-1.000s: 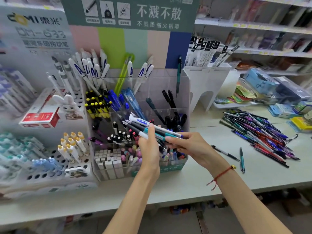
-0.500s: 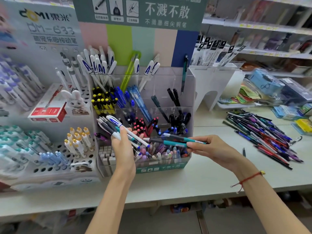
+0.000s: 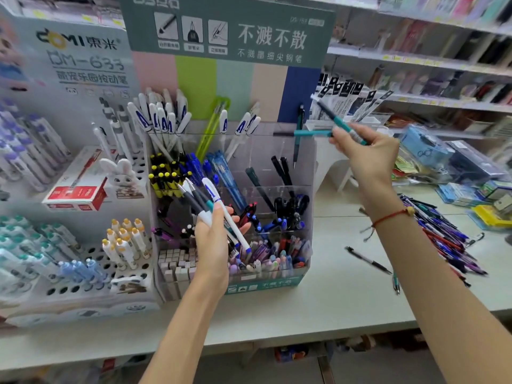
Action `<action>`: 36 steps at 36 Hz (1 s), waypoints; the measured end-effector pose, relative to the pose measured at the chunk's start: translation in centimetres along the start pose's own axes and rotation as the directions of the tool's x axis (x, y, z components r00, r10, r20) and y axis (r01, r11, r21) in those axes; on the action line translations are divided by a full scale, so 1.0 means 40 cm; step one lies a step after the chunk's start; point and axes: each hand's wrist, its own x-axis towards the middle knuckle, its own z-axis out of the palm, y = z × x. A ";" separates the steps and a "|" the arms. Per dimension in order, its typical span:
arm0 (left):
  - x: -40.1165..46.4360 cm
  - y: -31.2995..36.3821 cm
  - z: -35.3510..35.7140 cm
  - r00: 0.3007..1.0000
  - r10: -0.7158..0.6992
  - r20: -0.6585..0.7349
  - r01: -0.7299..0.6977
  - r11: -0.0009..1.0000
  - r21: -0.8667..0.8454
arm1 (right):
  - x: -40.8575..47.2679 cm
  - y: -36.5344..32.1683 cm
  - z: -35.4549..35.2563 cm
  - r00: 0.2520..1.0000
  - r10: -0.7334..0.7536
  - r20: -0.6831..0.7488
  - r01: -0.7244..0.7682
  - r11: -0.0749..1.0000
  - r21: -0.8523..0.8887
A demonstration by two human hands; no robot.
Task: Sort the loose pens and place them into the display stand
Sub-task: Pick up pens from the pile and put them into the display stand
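Behind the white desk (image 3: 318,306) stands the clear display stand (image 3: 307,173), where my left hand (image 3: 213,245) grips a bundle of pens (image 3: 206,199) and my right hand (image 3: 365,153) pinches two teal pens (image 3: 336,121) above its rim.

Display stand (image 3: 303,162): we see a clear, tiered acrylic box on the tabletop, its compartments crowded with upright pens.
Loose pens (image 3: 440,231): we see a heap of blue, purple and red ones lying flat at the right.
Teal pens (image 3: 342,124): two, raised above the stand's right rear corner.
Bundle (image 3: 210,206): white and dark pens, slanted before the stand.
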 end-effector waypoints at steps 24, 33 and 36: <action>0.041 0.023 0.055 0.995 0.068 0.076 -0.062 0.995 -0.078 | 0.190 -0.064 0.028 0.873 -0.032 0.488 0.447 0.454 -0.770; 0.040 0.030 0.081 0.978 0.004 0.207 0.011 0.998 -0.069 | 0.221 0.012 0.157 0.845 0.294 0.448 0.094 0.741 -0.665; 0.037 0.033 0.079 0.958 -0.082 0.275 0.100 0.994 -0.053 | 0.187 0.071 0.151 0.941 0.033 0.336 0.194 0.761 -0.619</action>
